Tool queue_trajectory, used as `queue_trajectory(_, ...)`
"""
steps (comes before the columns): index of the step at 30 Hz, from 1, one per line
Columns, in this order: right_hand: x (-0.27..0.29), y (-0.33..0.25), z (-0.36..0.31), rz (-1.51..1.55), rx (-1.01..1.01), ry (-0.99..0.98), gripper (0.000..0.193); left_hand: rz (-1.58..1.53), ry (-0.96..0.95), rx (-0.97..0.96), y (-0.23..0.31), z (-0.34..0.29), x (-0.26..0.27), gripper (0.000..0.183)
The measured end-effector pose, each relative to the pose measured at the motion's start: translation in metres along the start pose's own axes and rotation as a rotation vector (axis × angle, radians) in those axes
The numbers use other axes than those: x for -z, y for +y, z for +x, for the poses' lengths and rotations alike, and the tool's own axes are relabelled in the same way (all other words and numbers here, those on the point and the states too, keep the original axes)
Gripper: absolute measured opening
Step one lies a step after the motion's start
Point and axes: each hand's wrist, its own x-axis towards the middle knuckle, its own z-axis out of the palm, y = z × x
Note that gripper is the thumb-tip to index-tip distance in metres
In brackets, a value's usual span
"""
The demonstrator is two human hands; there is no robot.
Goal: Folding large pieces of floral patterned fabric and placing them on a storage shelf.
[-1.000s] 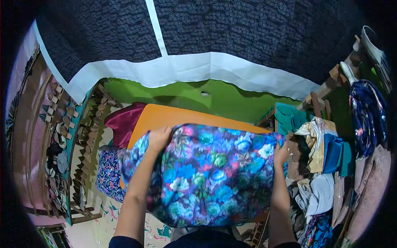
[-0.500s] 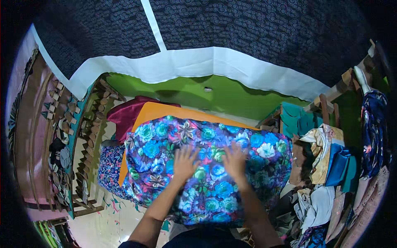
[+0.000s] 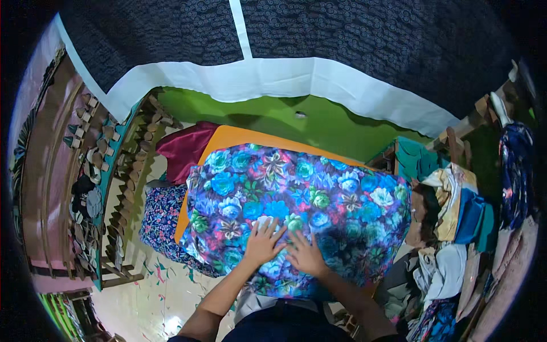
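Note:
A floral fabric in blue, purple and green is spread over an orange-topped table and hangs past its near side. My left hand lies on the cloth near its front middle, palm down with the fingers spread. Close beside it, my right hand also rests on the fabric, fingers apart. The hands nearly meet at the thumbs, and neither grips anything. The cloth looks fairly smooth at its far half, while its front edge by my body is partly hidden by my arms.
Maroon satin cloth and a dark floral bundle lie left of the table. A wooden rack of thread spools stands further left. Folded fabrics are piled at the right. Scraps litter the tiled floor.
Both hands have slid back toward my body and come closer together on the cloth. The whole view has shifted slightly.

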Motion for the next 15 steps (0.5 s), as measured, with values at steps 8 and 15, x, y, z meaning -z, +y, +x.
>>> queue_trajectory(8, 0.006, 0.058, -0.142, -0.408, -0.593, 0.251, 0.044, 0.27, 0.148, 0.25, -0.128, -0.079, 0.03, 0.049)
queue_trajectory(15, -0.022, -0.018, -0.177, -0.003, -1.153, 0.513, 0.055, 0.071, 0.128, 0.195, -0.113, -0.12, 0.014, 0.055)
